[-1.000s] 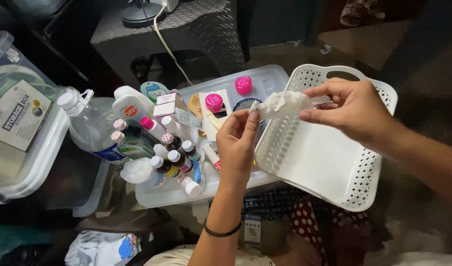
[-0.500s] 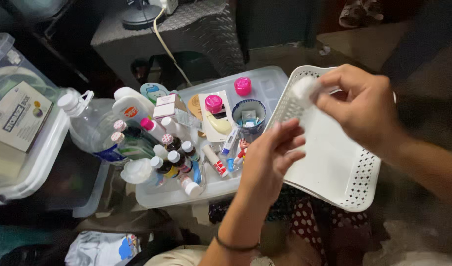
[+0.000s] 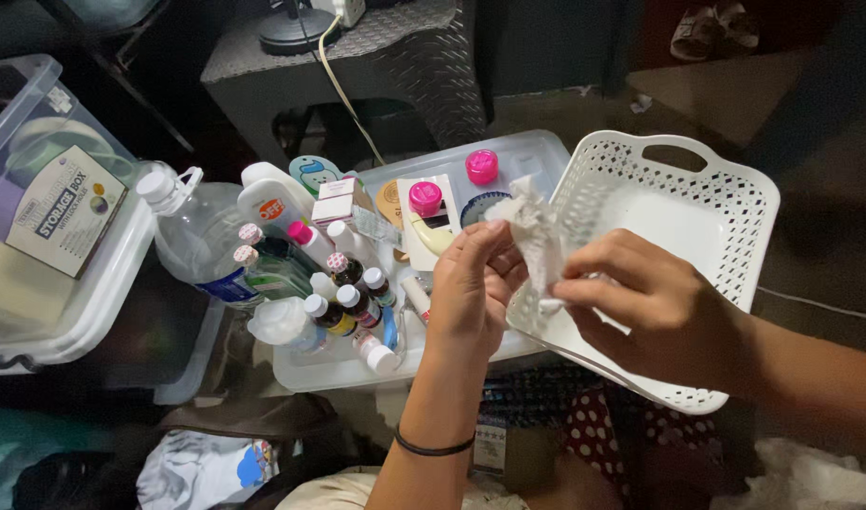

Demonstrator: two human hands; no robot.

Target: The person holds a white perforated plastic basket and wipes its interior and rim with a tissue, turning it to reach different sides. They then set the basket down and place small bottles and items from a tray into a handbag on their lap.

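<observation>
My left hand (image 3: 469, 288) and my right hand (image 3: 645, 307) both pinch a crumpled white tissue (image 3: 532, 234), held between them over the near left rim of a white perforated plastic basket (image 3: 697, 203). The left hand grips the tissue's upper part, the right hand its lower end. The basket is tilted and rests partly on the clear lid tray (image 3: 348, 373) and partly on my lap. A black band circles my left wrist.
The clear tray holds several small medicine bottles (image 3: 343, 302), pink-capped jars (image 3: 481, 166), a white spray bottle (image 3: 268, 203) and small boxes. A large water bottle (image 3: 192, 236) stands to its left. A clear storage box (image 3: 50, 217) sits at far left, a dark stool (image 3: 357, 57) behind.
My right hand came down from the basket's far rim to its near left side. My left hand rose and took hold of the tissue again, which is now stretched between both hands.
</observation>
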